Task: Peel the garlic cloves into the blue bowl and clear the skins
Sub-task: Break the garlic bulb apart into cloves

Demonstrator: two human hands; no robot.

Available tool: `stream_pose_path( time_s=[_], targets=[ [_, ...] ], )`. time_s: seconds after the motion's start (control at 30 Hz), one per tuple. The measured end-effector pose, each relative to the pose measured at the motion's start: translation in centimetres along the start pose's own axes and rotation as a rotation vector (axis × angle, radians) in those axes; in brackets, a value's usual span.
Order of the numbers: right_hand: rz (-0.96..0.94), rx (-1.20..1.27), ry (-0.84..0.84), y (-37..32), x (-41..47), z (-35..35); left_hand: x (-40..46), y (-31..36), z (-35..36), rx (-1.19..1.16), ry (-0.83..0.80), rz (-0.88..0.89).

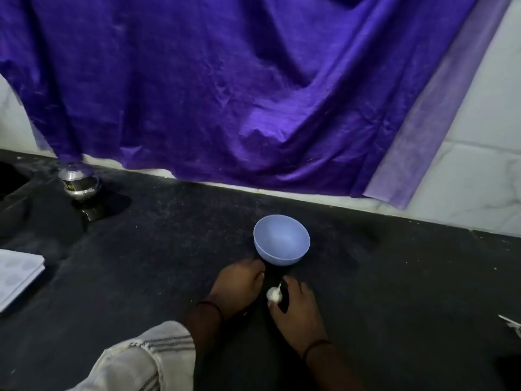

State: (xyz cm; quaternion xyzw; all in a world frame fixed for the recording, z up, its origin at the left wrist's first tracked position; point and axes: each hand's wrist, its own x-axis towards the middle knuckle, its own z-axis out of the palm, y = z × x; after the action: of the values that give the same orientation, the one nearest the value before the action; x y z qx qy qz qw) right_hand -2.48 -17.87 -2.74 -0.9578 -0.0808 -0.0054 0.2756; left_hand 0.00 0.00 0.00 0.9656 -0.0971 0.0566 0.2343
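Note:
A blue bowl [282, 240] stands on the dark counter [394, 277], and its inside looks empty. Just in front of it, a white garlic bulb [274, 294] with a thin stem sits between my two hands. My right hand [296, 306] holds the garlic with thumb and fingers curled round it. My left hand [238, 286] lies knuckles up beside the bowl's base, fingers bent downward; whether it touches the garlic or holds anything is hidden.
A steel pot [79, 183] stands at the back left. A white tray [17, 275] lies at the left edge. A purple cloth [225, 94] hangs on the wall behind. A white scrap [511, 324] lies at the right edge. A striped cloth [141, 359] covers the near left.

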Motion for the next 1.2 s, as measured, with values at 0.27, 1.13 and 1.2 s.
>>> stream_pose_path(
  time_s=[0.27,1.13,1.2],
  targets=[
    [-0.180,-0.031,0.239,1.7,0.6,2.9,-0.6,-1.5,4.6,-0.256,0.259,0.057],
    [-0.273,0.364,0.143,0.7,3.7,3.1,0.0,-2.2,4.5,-0.632,0.331,-0.048],
    [-0.244,0.406,0.138,0.9,4.1,2.7,0.8,-2.4,4.5,-0.591,0.294,-0.039]
  ],
)
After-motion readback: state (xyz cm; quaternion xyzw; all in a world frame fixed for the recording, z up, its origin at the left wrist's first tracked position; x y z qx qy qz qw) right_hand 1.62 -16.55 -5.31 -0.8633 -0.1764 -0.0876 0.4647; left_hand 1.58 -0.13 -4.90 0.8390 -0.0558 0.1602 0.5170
